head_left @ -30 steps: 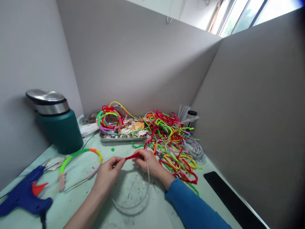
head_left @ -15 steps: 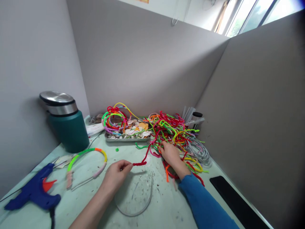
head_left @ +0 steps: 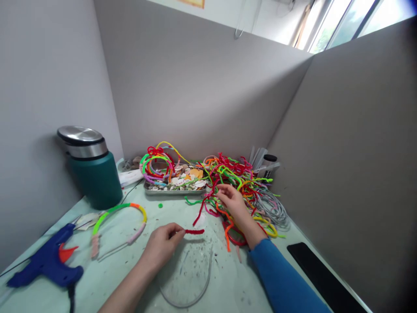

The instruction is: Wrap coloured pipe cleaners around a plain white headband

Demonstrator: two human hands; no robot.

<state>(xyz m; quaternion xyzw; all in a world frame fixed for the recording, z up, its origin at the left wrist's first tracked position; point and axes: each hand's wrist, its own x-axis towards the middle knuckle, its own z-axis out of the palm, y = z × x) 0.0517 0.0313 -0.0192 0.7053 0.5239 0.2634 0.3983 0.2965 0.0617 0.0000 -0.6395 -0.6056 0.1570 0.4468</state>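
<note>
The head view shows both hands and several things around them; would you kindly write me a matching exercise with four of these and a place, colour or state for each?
Column one
1. Left hand
2. Right hand
3. Glue gun
4. Bottle

Column two
A. At the heap of coloured strips
B. Teal, with a silver lid
C. Pinching a short red strip
D. Blue, with an orange-red trigger

Right pairs: 1-C, 2-A, 3-D, 4-B.
</note>
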